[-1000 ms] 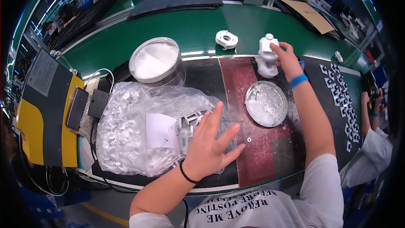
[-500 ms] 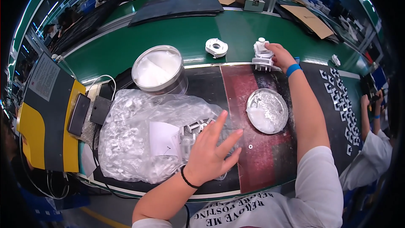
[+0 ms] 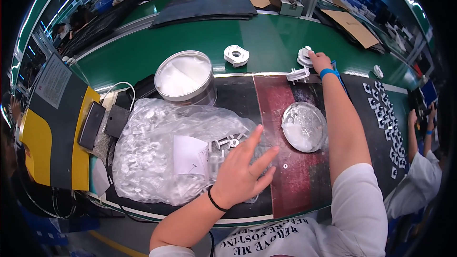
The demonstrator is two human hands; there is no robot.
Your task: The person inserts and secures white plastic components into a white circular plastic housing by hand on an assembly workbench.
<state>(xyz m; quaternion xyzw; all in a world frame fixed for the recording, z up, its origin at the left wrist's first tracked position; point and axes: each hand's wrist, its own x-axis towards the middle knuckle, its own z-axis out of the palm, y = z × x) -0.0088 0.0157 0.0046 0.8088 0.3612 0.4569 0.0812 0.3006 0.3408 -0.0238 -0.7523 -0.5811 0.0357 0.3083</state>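
My right hand (image 3: 322, 62) reaches to the far side of the bench, its fingers closed on a white plastic part (image 3: 305, 58) with a round knob on top. Just nearer than it, a white bracket-like piece (image 3: 298, 74) lies at the edge of the green surface. My left hand (image 3: 242, 175) hovers with fingers spread, holding nothing, over the right side of a clear plastic bag (image 3: 152, 157) of small white parts. To its right is a round, shallow dish (image 3: 304, 127) holding white grease-like material. A tiny white ring (image 3: 285, 166) lies on the red strip.
A large tin (image 3: 185, 78) with white contents stands behind the bag. A white round housing (image 3: 236, 55) sits on the green surface (image 3: 266, 43). Several small white-and-black parts (image 3: 385, 119) lie in rows at right. A yellow-and-grey machine (image 3: 57, 128) stands left; another person's hands (image 3: 413, 115) show far right.
My right hand has moved slightly right and away with the knobbed part, which now stands apart from the bracket-like piece. The round housing has shifted left. My left hand stays spread.
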